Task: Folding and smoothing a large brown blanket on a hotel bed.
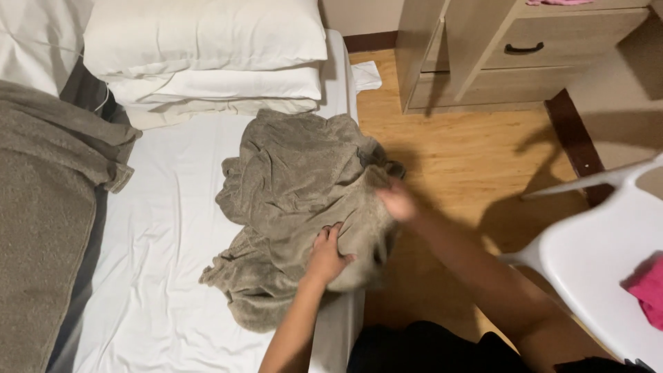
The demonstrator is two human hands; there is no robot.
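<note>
A crumpled grey-brown fleece blanket (297,179) lies in a heap on the right side of a bed with a white sheet (166,228). My left hand (326,254) presses down on the blanket's near part, fingers closed into the fabric. At the bed's right edge, my right hand (395,200) grips the cloth; it is blurred. Part of the blanket hangs over the mattress edge between my two hands.
Several white pillows (207,48) are stacked at the head of the bed. A second grey blanket (41,221) covers the bed's left side. A wooden drawer unit (511,48) stands on the wood floor (456,152). A white plastic chair (601,255) holds a pink cloth (648,290).
</note>
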